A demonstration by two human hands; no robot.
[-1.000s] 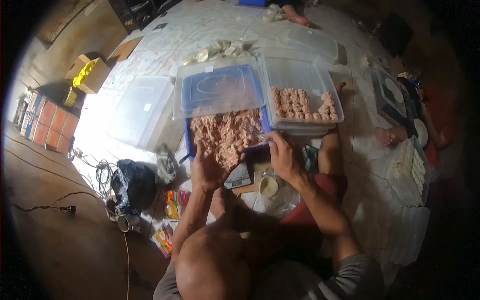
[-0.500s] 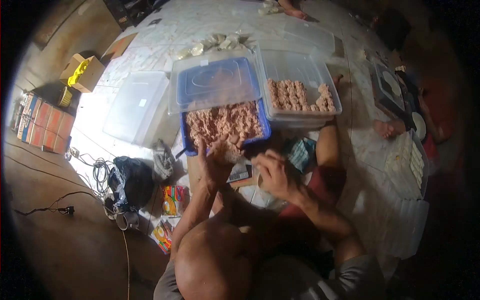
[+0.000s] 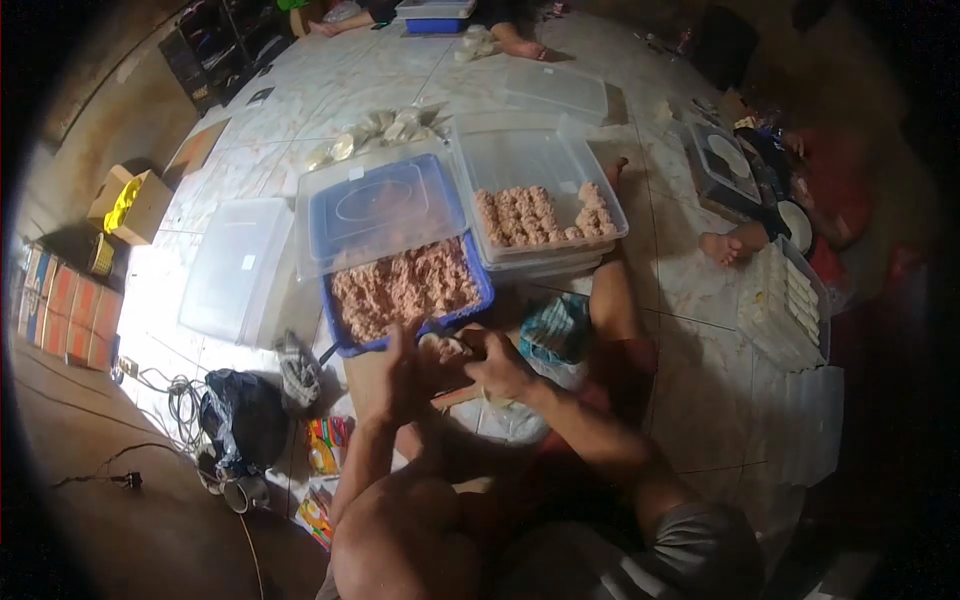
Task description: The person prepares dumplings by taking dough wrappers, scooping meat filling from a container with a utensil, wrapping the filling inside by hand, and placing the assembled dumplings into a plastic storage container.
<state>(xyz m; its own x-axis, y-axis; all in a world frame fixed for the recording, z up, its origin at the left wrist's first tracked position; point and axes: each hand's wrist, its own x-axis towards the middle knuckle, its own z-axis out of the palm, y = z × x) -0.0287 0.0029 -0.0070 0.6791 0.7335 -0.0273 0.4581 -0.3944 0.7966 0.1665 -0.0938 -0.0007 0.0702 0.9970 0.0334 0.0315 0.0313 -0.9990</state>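
My left hand [image 3: 402, 375] is cupped, palm up, at the near edge of a blue tray [image 3: 487, 297]. A small pale-rimmed lump of pinkish filling [image 3: 440, 347] rests in it. My right hand [image 3: 503, 368] meets the lump from the right, fingers bent together; what they pinch is too small to make out. Behind my hands the tray holds a mass of pinkish minced mixture [image 3: 400, 285], half covered by a clear lid [image 3: 385, 205]. To its right, a clear plastic box [image 3: 610, 215] holds rows of shaped lumps [image 3: 515, 215].
At the left lie a clear container [image 3: 235, 270], a black plastic bag [image 3: 243, 415] and colourful packets [image 3: 327, 445]. A teal patterned bundle [image 3: 553, 328] lies near my right knee. Another person's foot [image 3: 735, 245] and a box of pale pieces [image 3: 785, 310] are at the right.
My view has tilted up, so the scene sits lower. My right hand has come left to meet my left hand, whose fingers have curled in from being spread.
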